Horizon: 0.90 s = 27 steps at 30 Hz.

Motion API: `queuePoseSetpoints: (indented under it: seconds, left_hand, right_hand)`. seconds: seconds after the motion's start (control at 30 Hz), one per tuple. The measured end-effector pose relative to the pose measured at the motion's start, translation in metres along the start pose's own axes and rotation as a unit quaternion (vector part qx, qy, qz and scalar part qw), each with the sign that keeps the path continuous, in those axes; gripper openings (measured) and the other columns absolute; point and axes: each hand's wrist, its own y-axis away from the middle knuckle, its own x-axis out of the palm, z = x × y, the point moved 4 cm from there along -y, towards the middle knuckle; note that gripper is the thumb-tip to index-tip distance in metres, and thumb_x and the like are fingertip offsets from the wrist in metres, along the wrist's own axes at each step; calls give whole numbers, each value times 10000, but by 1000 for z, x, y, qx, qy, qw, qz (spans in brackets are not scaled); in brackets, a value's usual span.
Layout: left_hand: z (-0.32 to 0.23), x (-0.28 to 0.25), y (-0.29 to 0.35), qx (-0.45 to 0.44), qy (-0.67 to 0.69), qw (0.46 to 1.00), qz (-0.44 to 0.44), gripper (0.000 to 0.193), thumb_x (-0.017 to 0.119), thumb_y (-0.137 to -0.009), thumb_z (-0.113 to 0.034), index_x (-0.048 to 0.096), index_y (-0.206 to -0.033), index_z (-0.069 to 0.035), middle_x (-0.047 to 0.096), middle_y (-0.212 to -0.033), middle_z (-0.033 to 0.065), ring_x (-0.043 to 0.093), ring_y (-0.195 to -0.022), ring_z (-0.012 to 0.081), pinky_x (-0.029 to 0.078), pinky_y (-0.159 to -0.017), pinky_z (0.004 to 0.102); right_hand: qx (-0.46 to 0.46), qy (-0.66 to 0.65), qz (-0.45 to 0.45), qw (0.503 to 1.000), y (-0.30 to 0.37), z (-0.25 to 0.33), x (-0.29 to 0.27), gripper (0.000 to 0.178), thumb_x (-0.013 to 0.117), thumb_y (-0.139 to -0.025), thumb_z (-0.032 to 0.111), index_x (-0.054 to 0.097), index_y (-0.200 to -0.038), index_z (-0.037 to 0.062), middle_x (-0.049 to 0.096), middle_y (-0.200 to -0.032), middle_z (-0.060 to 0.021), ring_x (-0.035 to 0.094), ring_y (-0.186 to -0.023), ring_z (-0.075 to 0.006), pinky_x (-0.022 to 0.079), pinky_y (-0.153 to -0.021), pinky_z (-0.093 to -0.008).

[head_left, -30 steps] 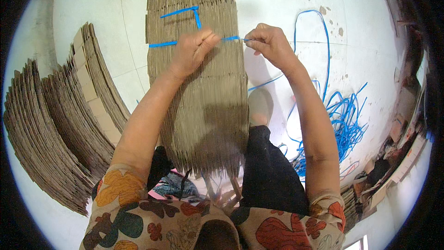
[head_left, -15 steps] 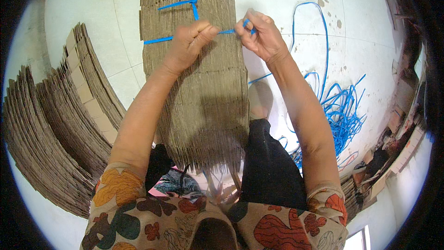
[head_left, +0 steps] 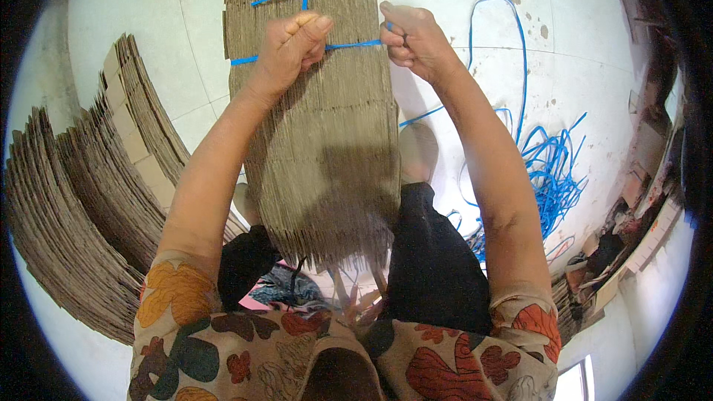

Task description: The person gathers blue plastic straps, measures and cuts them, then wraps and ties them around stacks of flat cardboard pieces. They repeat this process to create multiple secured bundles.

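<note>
Left hand (head_left: pixel 291 48) rests fisted on the cardboard stack (head_left: pixel 319 141), gripping the blue strap (head_left: pixel 353 45). Right hand (head_left: pixel 411 38), at the stack's right edge, apparently pinches the strap's end.

pale tiled floor (head_left: pixel 579 67), fanned flattened cardboard stacks (head_left: pixel 89 200) at left, loose blue strapping (head_left: pixel 553 171) at right

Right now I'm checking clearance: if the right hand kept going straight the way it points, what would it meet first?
The right hand points left along the taut blue strap, so it would probably first meet the left hand over the cardboard stack; depth is unclear.
</note>
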Motion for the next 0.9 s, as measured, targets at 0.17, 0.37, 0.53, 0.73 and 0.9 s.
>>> queuePoseSetpoints:
  seconds: [0.17,0.37,0.53,0.73,0.9]
  left_hand:
    - [-9,4,-6,-43,-89,995,1,368,466,-936,-299,441,-645,-74,431,-568,7,387,-490,74,309,-432,239]
    - [-37,145,-23,215,-388,891,94,211,526,-864,-233,575,-843,-29,589,-784,157,573,-714,342,439,-617,427]
    - [-78,48,39,31,-527,846,-78,371,603,-801,-217,505,-1128,-71,631,-877,153,600,-783,349,472,-655,421]
    - [-109,-1,98,59,-477,851,-212,574,620,-750,-33,454,-1295,-96,634,-959,133,621,-880,253,499,-777,347]
    - [-89,63,25,289,-642,708,-63,400,555,-758,-84,578,-1157,-105,599,-1105,84,543,-1068,259,401,-964,410]
  right_hand:
    - [-18,-55,-47,997,-2,-9,-3,281,573,-873,224,399,-677,122,385,-531,25,288,-392,-48,187,-310,-204]
    - [-35,-36,-80,995,-10,-9,-10,287,603,-869,270,419,-699,129,415,-552,36,361,-453,-38,307,-384,-194]
    - [-4,-90,-76,993,-8,-22,-10,313,599,-861,271,409,-664,119,438,-542,-4,325,-383,-55,265,-327,-224]
    - [2,-71,-41,997,-4,-11,-1,325,547,-905,271,373,-664,140,415,-523,11,269,-340,-31,203,-272,-190]
    - [-17,-58,-60,996,-3,-12,6,315,543,-908,288,384,-685,132,416,-516,15,274,-340,-33,219,-277,-184]
